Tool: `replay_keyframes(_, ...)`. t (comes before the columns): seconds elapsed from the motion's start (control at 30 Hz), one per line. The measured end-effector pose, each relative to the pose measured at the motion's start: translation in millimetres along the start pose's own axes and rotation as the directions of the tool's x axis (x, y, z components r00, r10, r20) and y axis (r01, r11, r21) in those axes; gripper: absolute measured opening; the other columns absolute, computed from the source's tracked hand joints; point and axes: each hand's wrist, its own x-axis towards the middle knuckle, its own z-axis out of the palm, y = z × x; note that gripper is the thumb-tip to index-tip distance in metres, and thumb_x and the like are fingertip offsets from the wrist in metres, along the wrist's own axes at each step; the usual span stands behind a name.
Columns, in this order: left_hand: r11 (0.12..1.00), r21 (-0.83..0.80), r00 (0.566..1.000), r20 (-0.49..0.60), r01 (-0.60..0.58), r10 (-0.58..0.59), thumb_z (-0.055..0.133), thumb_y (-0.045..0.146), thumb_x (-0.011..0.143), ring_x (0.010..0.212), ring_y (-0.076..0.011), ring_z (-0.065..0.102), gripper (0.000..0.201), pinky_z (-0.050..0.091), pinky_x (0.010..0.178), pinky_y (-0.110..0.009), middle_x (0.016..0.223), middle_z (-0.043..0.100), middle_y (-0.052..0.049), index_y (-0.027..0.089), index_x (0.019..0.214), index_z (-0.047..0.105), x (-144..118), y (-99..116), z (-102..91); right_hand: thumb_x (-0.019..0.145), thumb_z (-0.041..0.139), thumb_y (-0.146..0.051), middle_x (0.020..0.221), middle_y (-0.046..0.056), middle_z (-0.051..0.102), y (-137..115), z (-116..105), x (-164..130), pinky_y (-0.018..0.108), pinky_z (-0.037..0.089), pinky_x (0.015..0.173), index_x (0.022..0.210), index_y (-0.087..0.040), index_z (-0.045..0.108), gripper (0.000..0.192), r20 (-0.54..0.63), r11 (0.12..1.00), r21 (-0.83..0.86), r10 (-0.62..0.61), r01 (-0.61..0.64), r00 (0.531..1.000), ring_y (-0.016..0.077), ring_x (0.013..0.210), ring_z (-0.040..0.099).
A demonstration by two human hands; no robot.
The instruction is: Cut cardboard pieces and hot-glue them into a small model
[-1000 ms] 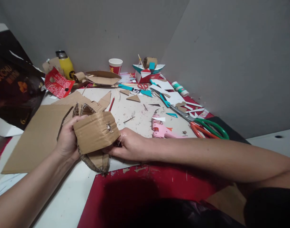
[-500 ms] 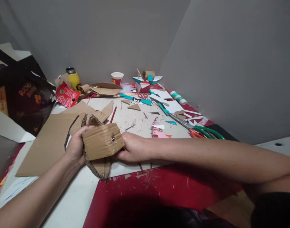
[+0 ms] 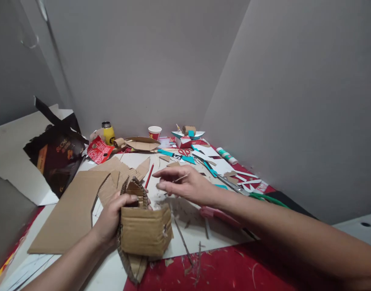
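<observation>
My left hand (image 3: 114, 214) grips a brown cardboard piece (image 3: 145, 230), its thumb on top. The piece has curved sides with corrugated edges and a bent strip across its front, with a small torn hole near the strip's right end. Over the table, to the right of the cardboard and apart from it, is my right hand (image 3: 185, 186). Its index finger and thumb stretch leftward with a gap between them. A thin light stick (image 3: 181, 178) shows across the right hand's fingers and appears held there. A red pencil (image 3: 149, 176) lies just beyond the hands.
A large cardboard sheet (image 3: 66, 212) lies at left beside a dark bag (image 3: 59, 157). Along the back stand a yellow bottle (image 3: 108, 134), a paper cup (image 3: 155, 132) and a paper boat (image 3: 187, 135). Green-handled scissors (image 3: 266, 197) and paper scraps are at right.
My right hand has let go of the cardboard piece and moved up and right. The left hand keeps hold of the piece, now turned. The view has tilted upward.
</observation>
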Motion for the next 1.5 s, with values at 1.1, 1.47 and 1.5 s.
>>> replay_keyframes(1.1,0.347,0.79,0.83,0.335,-0.505,0.446,0.063,0.032,0.083,0.068,-0.0132,0.065,0.011,0.049,0.062,-0.021,0.077,0.071,0.001,0.022,0.083,0.069,12.2,13.5,-20.7,0.084,0.053,-0.008,0.083,0.006,0.065,25.6,22.8,8.3,0.024,0.049,0.069,0.092,-0.013,0.063,0.014,0.102,0.876,-0.255,-0.396,0.409,0.913,0.0136,0.075,0.059)
replay_keyframes(1.47,0.279,0.713,0.74,0.486,-0.643,0.464,0.053,0.019,0.09,0.086,-0.0126,0.068,0.019,0.052,0.075,-0.02,0.097,0.073,0.001,0.028,0.1,0.067,11.1,2.0,-16.2,0.076,0.067,-0.01,0.068,-0.001,0.062,31.2,26.0,3.0,0.017,0.046,0.057,0.088,-0.012,0.066,0.012,-0.027,0.989,-0.048,-0.142,0.14,0.99,0.0083,0.059,0.055)
replay_keyframes(1.5,0.269,0.705,0.726,0.492,-0.656,0.481,0.054,0.018,0.09,0.087,-0.0126,0.068,0.02,0.052,0.076,-0.02,0.098,0.072,0.002,0.029,0.101,0.067,10.8,0.8,-16.5,0.075,0.068,-0.01,0.066,-0.002,0.06,30.8,26.0,2.4,0.016,0.045,0.056,0.087,-0.012,0.066,0.012,-0.028,0.994,-0.027,-0.111,0.11,0.993,0.0077,0.057,0.054)
